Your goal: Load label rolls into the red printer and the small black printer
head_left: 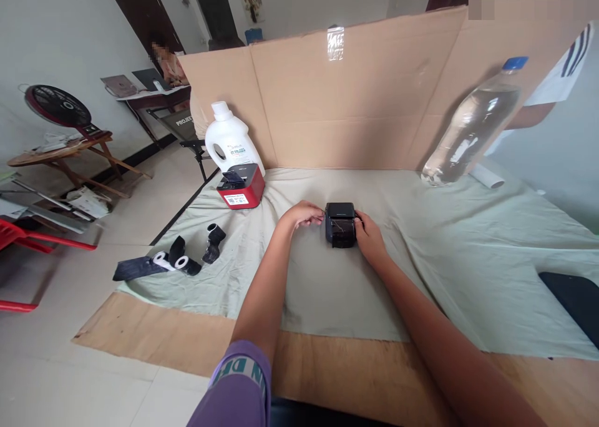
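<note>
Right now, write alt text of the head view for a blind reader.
The left hand and right hand touch opposite sides of a small black device on a pale green cloth. Behind stands a cardboard screen, with a white jug and red device at left, a water bottle at right.

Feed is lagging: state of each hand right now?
Left hand: fingers curled, touching the black box on its left side; grip unclear.
Right hand: closed on the black box's right side.

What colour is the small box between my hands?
The box is black, clearest in the head view.
</note>
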{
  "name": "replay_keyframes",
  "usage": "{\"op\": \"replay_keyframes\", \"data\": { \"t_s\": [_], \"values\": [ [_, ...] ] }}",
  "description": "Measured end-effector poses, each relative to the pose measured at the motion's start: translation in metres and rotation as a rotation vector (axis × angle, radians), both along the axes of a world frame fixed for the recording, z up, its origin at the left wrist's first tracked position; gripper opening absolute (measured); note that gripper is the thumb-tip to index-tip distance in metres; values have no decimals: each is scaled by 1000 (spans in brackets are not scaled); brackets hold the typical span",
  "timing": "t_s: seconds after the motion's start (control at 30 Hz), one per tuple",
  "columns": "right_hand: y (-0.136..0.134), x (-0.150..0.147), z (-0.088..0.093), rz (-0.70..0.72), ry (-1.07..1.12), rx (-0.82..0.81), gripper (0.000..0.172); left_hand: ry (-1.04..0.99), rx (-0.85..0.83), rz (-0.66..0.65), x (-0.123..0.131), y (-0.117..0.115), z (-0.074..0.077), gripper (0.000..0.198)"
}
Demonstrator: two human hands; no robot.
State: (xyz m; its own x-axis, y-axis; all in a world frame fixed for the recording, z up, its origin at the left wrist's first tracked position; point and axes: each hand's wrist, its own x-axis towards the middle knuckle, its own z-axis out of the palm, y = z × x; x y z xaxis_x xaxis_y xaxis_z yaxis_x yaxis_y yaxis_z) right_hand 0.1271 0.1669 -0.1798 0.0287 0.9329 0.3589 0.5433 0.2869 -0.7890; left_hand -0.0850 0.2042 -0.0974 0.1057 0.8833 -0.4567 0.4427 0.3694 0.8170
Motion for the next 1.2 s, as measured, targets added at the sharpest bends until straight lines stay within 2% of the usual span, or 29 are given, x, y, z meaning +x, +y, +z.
{"op": "replay_keyframes", "data": {
  "t_s": [0.13, 0.37, 0.47, 0.67, 0.87, 0.97, 1.07, 1.13, 1.2],
  "values": [
    [0, 0, 1, 2, 5, -3, 49, 11, 55, -43, 0, -2, 8, 31],
    [1, -1, 0, -8, -22, 14, 48, 1, 116, -80, 6, -7, 22, 16],
    [1, -1, 0, -12, -31, 17, 47, -31, 125, -62, 6, -5, 23, 16],
    [0, -1, 0, -7, -24, -6, 47, -136, 137, -24, 4, 3, 12, 28],
    [1, -1, -1, -16, -34, 6, 48, -227, 135, 9, 12, 5, -6, 62],
    [1, -1, -1, -22, -60, 2, 48, -104, 255, 14, 16, 6, -9, 58],
    [1, -2, -1, -24, -76, 7, 48, 150, 534, -46, 22, 5, -5, 46],
    [1, -2, -1, -23, -83, 9, 49, 359, 670, -173, 28, 6, 3, 36],
    [1, -2, 0, -20, -88, 3, 50, 576, 682, -346, 37, 8, 14, 28]
  ]
}}
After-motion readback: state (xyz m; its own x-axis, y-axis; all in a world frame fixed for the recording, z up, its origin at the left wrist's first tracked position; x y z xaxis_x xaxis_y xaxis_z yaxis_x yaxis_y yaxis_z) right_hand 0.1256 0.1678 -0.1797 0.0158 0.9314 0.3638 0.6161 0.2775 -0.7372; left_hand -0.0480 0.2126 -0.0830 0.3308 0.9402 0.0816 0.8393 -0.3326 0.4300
